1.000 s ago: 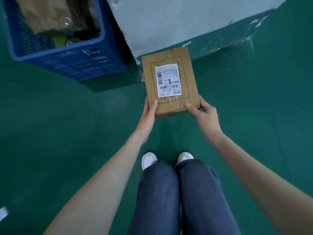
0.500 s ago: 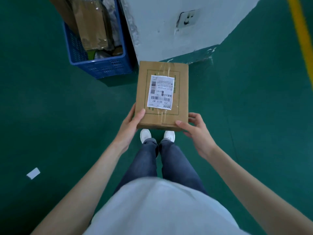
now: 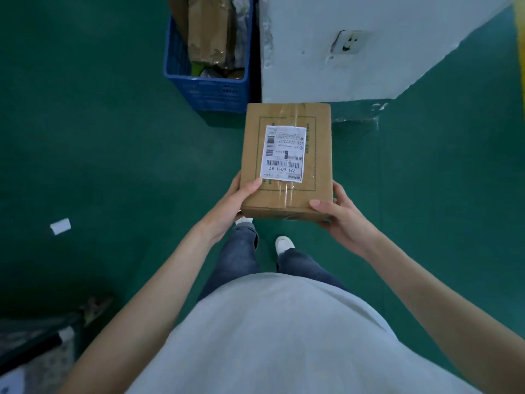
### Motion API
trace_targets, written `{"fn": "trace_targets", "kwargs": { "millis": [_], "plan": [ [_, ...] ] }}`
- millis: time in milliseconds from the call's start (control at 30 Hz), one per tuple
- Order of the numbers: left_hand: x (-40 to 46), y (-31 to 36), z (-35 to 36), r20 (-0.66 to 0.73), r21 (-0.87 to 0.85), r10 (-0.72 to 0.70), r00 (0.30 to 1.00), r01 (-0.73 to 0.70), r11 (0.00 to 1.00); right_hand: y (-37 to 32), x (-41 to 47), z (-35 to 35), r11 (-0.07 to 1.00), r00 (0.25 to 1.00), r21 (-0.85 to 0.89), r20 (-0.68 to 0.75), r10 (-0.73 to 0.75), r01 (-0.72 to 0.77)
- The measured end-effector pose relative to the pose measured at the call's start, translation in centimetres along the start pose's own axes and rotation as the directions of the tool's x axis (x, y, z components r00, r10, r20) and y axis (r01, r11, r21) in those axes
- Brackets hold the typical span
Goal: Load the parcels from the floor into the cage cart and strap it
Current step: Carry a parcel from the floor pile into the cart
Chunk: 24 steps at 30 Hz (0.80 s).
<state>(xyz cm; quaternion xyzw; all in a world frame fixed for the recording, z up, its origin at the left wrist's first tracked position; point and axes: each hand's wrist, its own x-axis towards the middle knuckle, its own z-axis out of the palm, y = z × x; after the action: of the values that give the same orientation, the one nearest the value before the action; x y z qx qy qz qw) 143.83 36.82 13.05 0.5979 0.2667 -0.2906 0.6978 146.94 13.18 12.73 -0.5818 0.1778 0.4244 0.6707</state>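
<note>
A flat brown cardboard parcel (image 3: 315,155) with a white shipping label on top is held level in front of my body, well above the green floor. My left hand (image 3: 235,200) grips its near left corner, thumb on top beside the label. My right hand (image 3: 338,217) grips the near right corner, thumb on the top edge and fingers underneath. The cage cart cannot be made out for certain; a dark blurred structure (image 3: 31,336) shows at the lower left.
A blue plastic crate (image 3: 210,92) holding brown packages stands ahead, against a white pillar (image 3: 369,52) with a wall socket. A scrap of white paper (image 3: 60,226) lies on the green floor to the left. A yellow floor line (image 3: 520,29) runs at the far right.
I have stood up from a crouch, lifting the parcel off the floor and toward my body. The crate and pillar now look farther below.
</note>
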Motion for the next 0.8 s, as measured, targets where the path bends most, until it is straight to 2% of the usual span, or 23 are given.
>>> {"fn": "trace_targets", "kwargs": {
  "millis": [267, 533, 800],
  "plan": [
    [-7.2, -7.7, 4.4, -0.214, -0.388, -0.027, 0.977, -0.059, 0.920, 1.2, -2.8, -1.4, 0.962, 0.963, -0.270, 0.241, 0.118, -0.051],
    [-16.0, -16.4, 6.2, -0.422, -0.572, -0.092, 0.902, -0.186, 0.799, 3.6, -3.9, 3.7, 0.845, 0.839, -0.534, 0.445, 0.312, -0.030],
    [-24.6, -25.7, 7.7, -0.574, -0.677, -0.158, 0.803, -0.357, 0.644, 10.6, -7.2, 11.1, 0.686, 0.726, -0.725, 0.503, 0.469, 0.059]
  ]
}}
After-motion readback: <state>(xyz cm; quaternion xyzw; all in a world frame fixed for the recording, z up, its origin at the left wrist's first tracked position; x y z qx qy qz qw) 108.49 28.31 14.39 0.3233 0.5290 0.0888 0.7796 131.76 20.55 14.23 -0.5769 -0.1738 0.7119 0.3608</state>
